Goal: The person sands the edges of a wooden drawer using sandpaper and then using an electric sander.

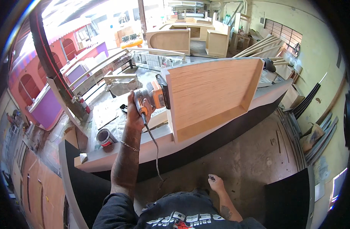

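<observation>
My left hand [138, 108] is wrapped round an orange and grey electric sander [156, 94]. The sander's dark pad faces the pale left edge of a shallow wooden box [215, 86] and appears to touch it. A grey power cord [156, 150] hangs from the tool toward the floor. The box stands tilted up on its side on a long, pale-topped counter [156, 143] with a black front. Lower down, close to my body, my right hand [217, 184] is closed, with a small dark thing at its fingers that I cannot make out.
An open paint can [105, 138] stands on the counter's left part, near a small white block [83, 157]. A dark post [54, 65] rises at the left. Unfinished wooden cabinets [169, 40] fill the back, and long boards [259, 45] lean by the right wall.
</observation>
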Tool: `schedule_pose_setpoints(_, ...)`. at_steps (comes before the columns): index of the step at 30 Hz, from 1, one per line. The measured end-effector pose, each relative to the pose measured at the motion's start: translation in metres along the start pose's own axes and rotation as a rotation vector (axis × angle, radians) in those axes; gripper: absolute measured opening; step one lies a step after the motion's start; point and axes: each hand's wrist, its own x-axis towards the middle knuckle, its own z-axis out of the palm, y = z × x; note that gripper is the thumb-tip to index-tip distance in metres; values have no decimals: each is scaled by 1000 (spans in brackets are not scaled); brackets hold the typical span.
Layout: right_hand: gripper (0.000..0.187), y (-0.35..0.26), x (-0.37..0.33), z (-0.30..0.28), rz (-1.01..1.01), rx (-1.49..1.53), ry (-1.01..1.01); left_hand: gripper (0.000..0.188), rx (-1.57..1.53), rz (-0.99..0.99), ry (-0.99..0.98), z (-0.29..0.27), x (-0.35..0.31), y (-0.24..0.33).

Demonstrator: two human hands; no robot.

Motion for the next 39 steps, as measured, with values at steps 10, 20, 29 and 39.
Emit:
schedule_pose_setpoints(10,38,0,1,-1,8,-27,-14,54,48,64,-30,25,-1,1)
schedule_pose_setpoints(20,39,11,-1,-2,-1,-16,-32,52,49,122,-26,37,-7,-13)
schedule_pose_setpoints(29,38,0,3,-9,-59,-4,-46,51,83,162,24,32,4,-9)
schedule_pose_setpoints(39,37,1,12,-26,-32,-115,-107,46,155,274,167,-25,-11,-38)
